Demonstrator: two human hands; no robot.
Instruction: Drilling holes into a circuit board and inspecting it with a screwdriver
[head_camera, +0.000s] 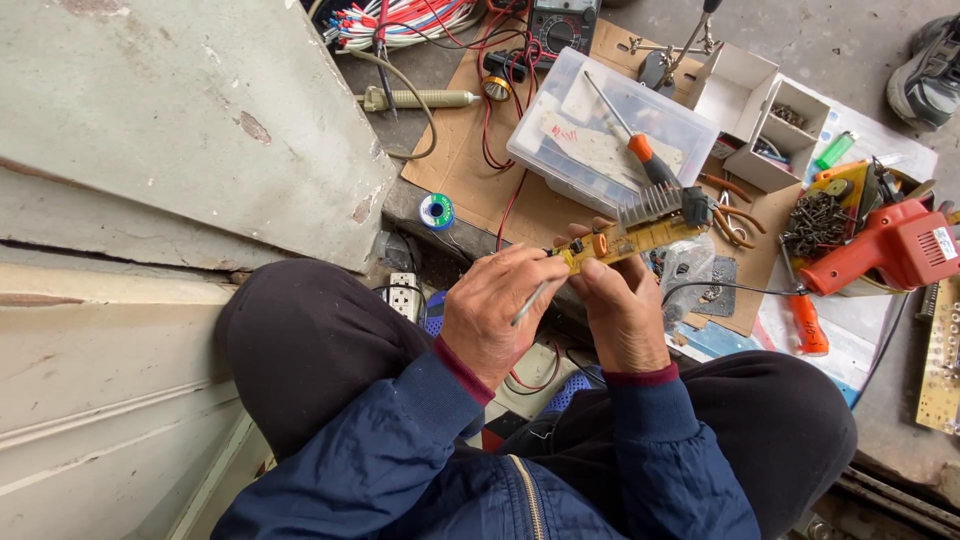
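Circuit board (630, 236) — both hands gripping

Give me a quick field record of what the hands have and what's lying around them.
left hand: fingers grip a thin metal rod, tip toward the board
right hand: holds a yellow circuit board up from below
board: carries a finned heatsink at its far end
behind board: clear plastic box with an orange-handled screwdriver lying on it
right side: red soldering gun, pile of screws, pliers
left of box: solder spool
surface: cardboard sheet
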